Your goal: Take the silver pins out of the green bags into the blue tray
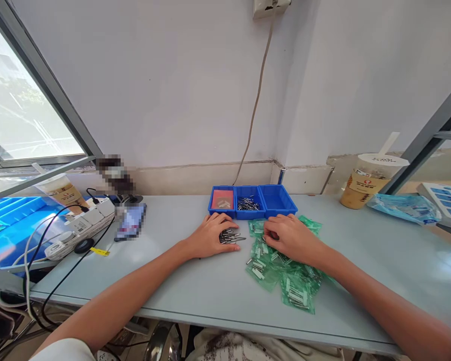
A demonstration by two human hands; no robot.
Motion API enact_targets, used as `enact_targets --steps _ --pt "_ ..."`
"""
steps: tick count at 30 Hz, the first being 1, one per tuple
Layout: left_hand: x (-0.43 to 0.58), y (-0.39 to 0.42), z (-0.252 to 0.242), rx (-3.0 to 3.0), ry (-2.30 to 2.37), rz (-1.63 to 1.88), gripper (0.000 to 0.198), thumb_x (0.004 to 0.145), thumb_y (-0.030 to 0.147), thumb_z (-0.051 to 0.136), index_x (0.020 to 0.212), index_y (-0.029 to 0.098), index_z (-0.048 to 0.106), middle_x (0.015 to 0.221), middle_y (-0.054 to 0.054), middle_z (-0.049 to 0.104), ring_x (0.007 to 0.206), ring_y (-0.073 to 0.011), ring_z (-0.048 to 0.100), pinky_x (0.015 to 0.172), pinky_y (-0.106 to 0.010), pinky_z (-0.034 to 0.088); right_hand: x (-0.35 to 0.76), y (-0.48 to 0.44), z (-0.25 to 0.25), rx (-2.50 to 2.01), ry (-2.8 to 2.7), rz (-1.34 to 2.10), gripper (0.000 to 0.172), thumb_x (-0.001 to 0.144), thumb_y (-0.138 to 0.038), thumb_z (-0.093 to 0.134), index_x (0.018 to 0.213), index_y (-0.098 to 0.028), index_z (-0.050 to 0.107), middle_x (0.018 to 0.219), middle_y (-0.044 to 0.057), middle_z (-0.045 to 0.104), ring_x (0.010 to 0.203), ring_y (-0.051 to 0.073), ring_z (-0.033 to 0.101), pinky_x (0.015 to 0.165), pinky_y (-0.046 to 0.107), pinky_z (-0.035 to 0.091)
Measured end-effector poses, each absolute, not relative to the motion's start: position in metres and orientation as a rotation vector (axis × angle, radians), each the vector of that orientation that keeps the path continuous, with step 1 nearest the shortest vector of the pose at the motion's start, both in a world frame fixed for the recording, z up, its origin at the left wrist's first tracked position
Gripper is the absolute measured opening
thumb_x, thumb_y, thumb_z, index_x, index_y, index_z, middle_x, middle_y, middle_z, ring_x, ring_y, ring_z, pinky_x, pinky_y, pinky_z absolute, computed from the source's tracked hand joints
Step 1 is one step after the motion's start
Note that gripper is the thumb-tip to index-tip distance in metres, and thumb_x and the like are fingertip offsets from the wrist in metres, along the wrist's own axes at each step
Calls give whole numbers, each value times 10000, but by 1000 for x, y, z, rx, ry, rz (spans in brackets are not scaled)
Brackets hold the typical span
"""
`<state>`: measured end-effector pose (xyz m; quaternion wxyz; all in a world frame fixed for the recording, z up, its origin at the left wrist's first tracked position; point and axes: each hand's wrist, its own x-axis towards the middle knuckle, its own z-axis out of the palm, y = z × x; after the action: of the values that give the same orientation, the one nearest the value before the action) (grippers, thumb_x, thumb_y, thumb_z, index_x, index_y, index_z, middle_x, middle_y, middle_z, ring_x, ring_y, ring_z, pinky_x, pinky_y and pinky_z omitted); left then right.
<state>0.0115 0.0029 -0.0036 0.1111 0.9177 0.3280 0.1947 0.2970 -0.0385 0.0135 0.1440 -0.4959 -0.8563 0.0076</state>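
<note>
My left hand (209, 236) rests on the table, thumb and fingers spread and curved around a loose pile of metal pins (230, 236). The pins lie on the tabletop between thumb and fingertips. To the right, my right hand (285, 234) is over a heap of small green plastic bags (298, 291), its fingers curled in. What those fingertips hold, if anything, is hidden. Several bags contain metal pins and white slips. Just behind both hands stand three joined blue bins: the left bin (211, 206) has a reddish card and small pale pieces, the middle bin (250, 215) holds dark metal pins, the right bin (280, 200) holds nothing visible.
A drink cup (368, 183) and a blue-white plastic packet (406, 208) stand at the right. On the left are a power strip (80, 225) with cables, a blurred phone (131, 221) and another cup (62, 193). A wall rises behind the grey table (180, 296).
</note>
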Motion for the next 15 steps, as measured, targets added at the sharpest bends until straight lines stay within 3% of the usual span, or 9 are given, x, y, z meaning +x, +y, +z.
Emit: enact_targets --steps 6,11,15 --pt "12 3 -3 2677 940 561 398 974 543 661 1288 301 688 1294 -61 643 1183 -258 569 1075 -410 370 296 -38 13 -1411 -2489 167 173 948 -198 552 856 -250 690 840 27 705 813 230 608 763 366 346" --pt "12 3 -3 2677 937 551 404 981 541 650 1305 302 676 1300 -63 637 1186 -258 563 1067 -401 372 295 -38 12 -1355 -2490 252 189 982 -216 523 964 -266 705 970 41 725 893 242 631 781 365 359" --pt "12 3 -4 2685 919 567 391 983 518 658 1305 296 677 1289 -60 637 1185 -252 564 1074 -394 369 296 -42 18 -1336 -2489 307 195 992 -225 488 943 -254 675 946 32 710 859 223 627 791 364 356"
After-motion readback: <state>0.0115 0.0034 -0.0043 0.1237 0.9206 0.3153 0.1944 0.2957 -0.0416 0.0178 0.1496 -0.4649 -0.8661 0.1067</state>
